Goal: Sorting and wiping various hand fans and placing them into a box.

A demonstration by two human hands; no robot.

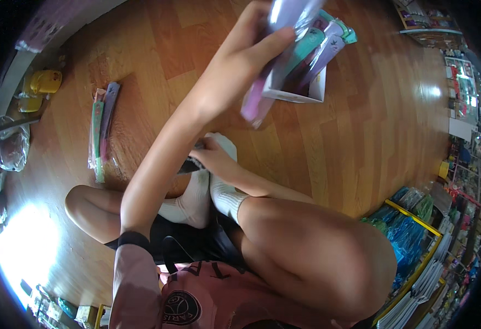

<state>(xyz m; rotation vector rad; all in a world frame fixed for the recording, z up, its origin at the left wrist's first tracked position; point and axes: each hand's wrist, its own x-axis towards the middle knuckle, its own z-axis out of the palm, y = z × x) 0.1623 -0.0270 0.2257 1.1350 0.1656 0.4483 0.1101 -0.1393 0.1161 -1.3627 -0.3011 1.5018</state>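
Observation:
My left hand (247,54) reaches far forward, its fingers closed around a long purple packet (254,104) in shiny clear plastic. What lies inside looks like a folded fan, but I cannot be sure. Under and beside it, a white open box (294,97) on the floor holds more slim packets, among them a green one (305,48) and a purple one (328,52). Close to my white-socked feet, my right hand (215,159) is curled at a dark grey thing (191,166), mostly hidden, whose kind I cannot make out.
On the wooden floor to the left lie a green packet (97,134) and a purple packet (108,118). Beyond them are a yellow container (46,81) and a clear plastic bag (13,145). Crowded shelves line the right; a yellow-edged rack (413,219) stands beside my right knee.

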